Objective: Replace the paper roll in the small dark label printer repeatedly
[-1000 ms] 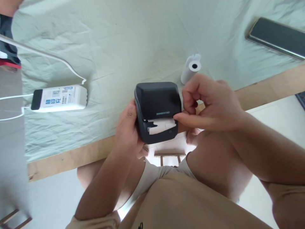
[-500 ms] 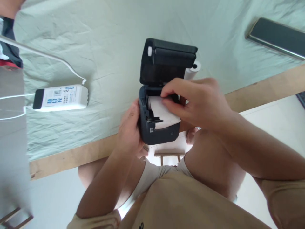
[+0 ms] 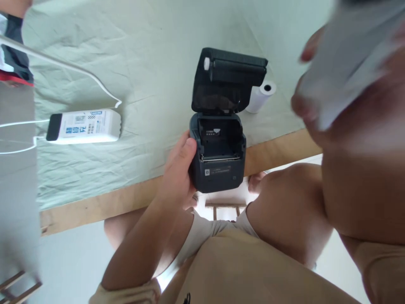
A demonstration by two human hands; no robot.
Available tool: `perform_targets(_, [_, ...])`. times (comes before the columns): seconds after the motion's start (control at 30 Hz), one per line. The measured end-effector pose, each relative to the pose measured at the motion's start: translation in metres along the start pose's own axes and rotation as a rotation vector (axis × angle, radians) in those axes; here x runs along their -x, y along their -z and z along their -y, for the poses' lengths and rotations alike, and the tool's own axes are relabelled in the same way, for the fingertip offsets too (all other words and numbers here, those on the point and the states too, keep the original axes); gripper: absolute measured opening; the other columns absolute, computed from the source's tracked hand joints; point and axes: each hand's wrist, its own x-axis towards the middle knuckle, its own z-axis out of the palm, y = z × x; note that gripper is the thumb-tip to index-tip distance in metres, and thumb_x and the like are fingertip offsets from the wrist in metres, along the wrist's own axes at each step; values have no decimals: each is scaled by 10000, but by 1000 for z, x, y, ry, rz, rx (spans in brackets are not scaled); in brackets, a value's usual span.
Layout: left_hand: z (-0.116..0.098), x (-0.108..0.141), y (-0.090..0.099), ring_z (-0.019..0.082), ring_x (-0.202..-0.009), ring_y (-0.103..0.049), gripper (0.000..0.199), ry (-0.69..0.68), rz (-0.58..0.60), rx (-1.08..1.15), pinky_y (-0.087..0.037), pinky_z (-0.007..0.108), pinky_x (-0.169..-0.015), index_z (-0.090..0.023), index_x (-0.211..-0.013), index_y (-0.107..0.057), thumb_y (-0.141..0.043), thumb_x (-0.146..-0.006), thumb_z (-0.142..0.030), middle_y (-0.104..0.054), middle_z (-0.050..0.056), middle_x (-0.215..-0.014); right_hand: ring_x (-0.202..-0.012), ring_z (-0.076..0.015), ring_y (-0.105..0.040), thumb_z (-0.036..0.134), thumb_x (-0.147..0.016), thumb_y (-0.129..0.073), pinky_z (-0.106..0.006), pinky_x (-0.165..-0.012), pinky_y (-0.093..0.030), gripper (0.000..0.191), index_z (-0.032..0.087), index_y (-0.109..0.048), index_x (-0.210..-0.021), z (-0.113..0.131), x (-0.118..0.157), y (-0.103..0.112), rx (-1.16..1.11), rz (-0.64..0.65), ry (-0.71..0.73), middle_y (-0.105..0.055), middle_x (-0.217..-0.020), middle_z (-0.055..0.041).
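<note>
My left hand (image 3: 180, 164) grips the left side of a dark portable label printer (image 3: 218, 173), thumb along its edge. The printer's lid (image 3: 228, 80) stands raised, and its paper bay (image 3: 221, 135) shows bare except for a small white scrap inside. At the upper right, close to the camera, my right hand (image 3: 357, 101) is blurred, its fingers wrapped round a white paper roll (image 3: 344, 63). Behind the printer, to the right of the lid, a second white paper roll (image 3: 261, 97) rests on the cloth.
A white power strip (image 3: 87, 126) with white cables (image 3: 72, 65) lies on the left of the green cloth (image 3: 152, 50). The table's wooden edge (image 3: 104, 200) runs in front of my knees. Another person's arm (image 3: 15, 6) shows at the upper left.
My right hand has lifted the paper roll out of the printer and carried it to the upper right, near the camera. The left hand still holds the printer, slightly farther right.
</note>
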Motion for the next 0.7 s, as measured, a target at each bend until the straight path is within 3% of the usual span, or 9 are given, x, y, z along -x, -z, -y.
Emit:
perform_targets(0.07, [1,-1,2,232,-704,-758,388,10,16,13,-605,369,-607,-270,-1139,-714,-688,-928,-595,-782,30,-954,-598,-72,-541,502,-726,-834,-316,-471,-338,305,273,-671,-847,-15,-12,11,-163,-148,-5,-620,-844,63])
perform_targets(0.17, [-1,0,4,228,-678,-753,399,34,28,16,-599,361,-569,-275,-1165,-710,-689,-928,-595,-790,33,-979,-474,-72,-534,356,-662,-887,-315,-435,-346,316,258,-593,-723,-41,-23,24,-97,-275,12,-552,-633,78])
perform_targets(0.3, [-4,0,1,269,-800,-784,436,51,23,24,-619,357,-583,-271,-1174,-708,-748,-880,-590,-801,39,-950,-606,-136,-644,178,-647,-919,-345,-614,-507,396,266,-535,-696,-63,-27,37,277,-311,-69,-609,-633,45])
perform_targets(0.43, [-6,0,-2,315,-970,-786,464,48,26,3,-648,418,-714,-274,-1213,-700,-723,-892,-609,-797,57,-939,-649,-107,-572,136,-512,-973,-342,-675,-452,460,260,-569,-694,-72,-33,45,592,-317,-244,-670,-722,41])
perform_targets(0.53, [-5,0,-2,314,-983,-783,451,46,38,-4,-643,418,-730,-281,-1215,-697,-707,-905,-609,-792,55,-917,-610,-114,-555,112,-500,-960,-350,-660,-435,557,280,-627,-913,-76,-33,48,610,-265,-380,-726,-781,39])
perform_targets(0.6, [-5,-1,-1,294,-918,-786,439,42,39,2,-637,390,-690,-281,-1201,-701,-709,-907,-606,-789,46,-887,-791,-168,-666,119,-563,-930,-374,-768,-469,613,271,-633,-1078,-74,-29,48,668,-234,-288,-785,-992,-34])
perform_targets(0.7, [-3,-1,0,248,-778,-775,448,33,38,17,-614,347,-607,-268,-1206,-704,-717,-905,-601,-796,36,-898,-1155,-280,-682,187,-719,-855,-427,-955,-481,484,204,-647,-1156,-63,-14,43,813,-229,84,-724,-1244,-158])
